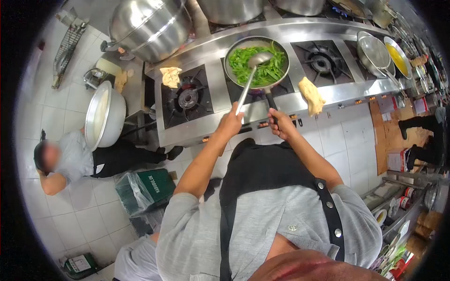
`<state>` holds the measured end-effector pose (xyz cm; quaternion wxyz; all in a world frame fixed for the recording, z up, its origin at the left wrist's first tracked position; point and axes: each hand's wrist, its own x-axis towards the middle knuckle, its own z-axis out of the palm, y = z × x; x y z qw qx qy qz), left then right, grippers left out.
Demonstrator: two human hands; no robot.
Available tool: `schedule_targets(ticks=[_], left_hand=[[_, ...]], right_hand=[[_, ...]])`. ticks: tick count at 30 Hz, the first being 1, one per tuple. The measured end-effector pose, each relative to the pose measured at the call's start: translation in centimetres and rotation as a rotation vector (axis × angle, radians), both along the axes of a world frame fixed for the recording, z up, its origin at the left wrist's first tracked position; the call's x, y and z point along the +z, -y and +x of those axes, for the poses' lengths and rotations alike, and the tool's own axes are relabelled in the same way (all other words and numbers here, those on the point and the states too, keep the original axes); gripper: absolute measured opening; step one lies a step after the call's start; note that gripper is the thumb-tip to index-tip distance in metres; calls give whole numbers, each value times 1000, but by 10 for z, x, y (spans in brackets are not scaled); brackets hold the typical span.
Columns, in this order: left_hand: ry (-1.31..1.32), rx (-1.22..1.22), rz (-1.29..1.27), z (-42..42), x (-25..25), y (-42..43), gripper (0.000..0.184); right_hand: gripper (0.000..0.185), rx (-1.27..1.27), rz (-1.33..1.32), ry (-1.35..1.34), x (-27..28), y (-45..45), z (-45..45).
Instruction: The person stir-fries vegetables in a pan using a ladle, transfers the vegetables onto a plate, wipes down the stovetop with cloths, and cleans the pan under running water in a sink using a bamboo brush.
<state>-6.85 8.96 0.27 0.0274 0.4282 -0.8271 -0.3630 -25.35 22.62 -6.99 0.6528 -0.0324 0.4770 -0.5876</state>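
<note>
One long steel stove (217, 89) spans the scene, with four burners (188, 97) to be made out in its near row, one mostly covered and another at the far right partly covered. On its far side stand three large steel vessels (147, 30), two of them cut off by the edge of view. One wide metal basin (112, 119) is at the left, in front of one seated co-worker (75, 157).

One round pan (255, 88) sits on the second burner from the left, beyond both hands. One steel strainer (373, 50) lies to the right. Two yellowish cloths (311, 96) rest on the stove, one on each side of the pan; the right one drapes over the near edge. One ladle (250, 80) slants into the pan.

The left hand (229, 124) is closed around the near end of the ladle's handle, its bowl lying far and slightly right of that grip, on the greens. The right hand (282, 124) grasps the pan's handle, so the pan lies far and slightly left of it.

The pan is dark-handled with a thin rim; the ladle is shiny metal; the greens (269, 72) are bright, leafy, cut strips heaped loosely across the pan.
</note>
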Motion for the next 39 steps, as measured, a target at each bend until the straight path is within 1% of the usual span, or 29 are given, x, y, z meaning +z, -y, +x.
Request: schedule_targets(ticks=[1,2,3,4,5,6,7,9,10,11,13,15,17,19,20,21,23,26,28,30,33,36,39], left_hand=[[65,25,42,-6,6,8,54],[60,6,23,-3,18,16,54],[51,-11,-4,6,30,18,55],[-47,-43,-33,18,40,21,56],[-136,-78,-54,30,48,22,57],[-188,-1,15,36,67,17,56],[-227,60,105,39,99,11,55],[-295,179,294,42,167,1,54],[-323,233,400,42,186,3,53],[-556,197,420,40,190,10,47],[-717,210,516,29,219,32,42],[-884,145,582,8,238,64,37],[-886,37,433,-25,264,98,28],[-821,-4,264,-63,283,141,19],[-801,-16,267,-83,286,166,15],[-782,-29,269,-102,287,191,14],[-734,-4,291,-137,286,230,15],[-729,53,322,-169,277,265,16],[-746,94,340,-178,271,272,15],[-734,121,326,-181,274,266,11],[-736,76,400,-182,271,277,11],[-781,72,439,-179,272,271,11],[-883,39,510,-171,273,262,9]], right_hand=[[36,-11,-16,-17,7,6,-1],[40,31,-39,-16,19,6,-1],[37,-5,35,12,17,10,2],[35,59,28,-19,26,5,3],[33,77,38,-43,15,5,4],[33,56,70,-113,26,4,6],[39,69,34,-142,29,1,4],[43,50,16,-103,44,-12,-3],[43,15,28,-110,41,-19,-10],[43,-18,43,-116,37,-28,-18],[45,-66,67,-127,23,-54,-35],[51,-99,77,-133,-8,-80,-52],[45,-166,163,-156,-35,-109,-62],[38,-207,258,-177,-59,-137,-64],[25,-221,319,-190,-66,-149,-60],[17,-236,379,-203,-73,-161,-56],[15,-253,290,25,-123,-202,-55],[20,-368,548,8,-159,-245,-30],[20,-365,620,-56,-180,-264,-19],[20,-356,651,-91,-195,-278,-12],[20,-324,654,-154,-209,-290,-6],[20,-287,653,-221,-219,-298,-4],[21,-247,641,-297,-227,-303,-4]])
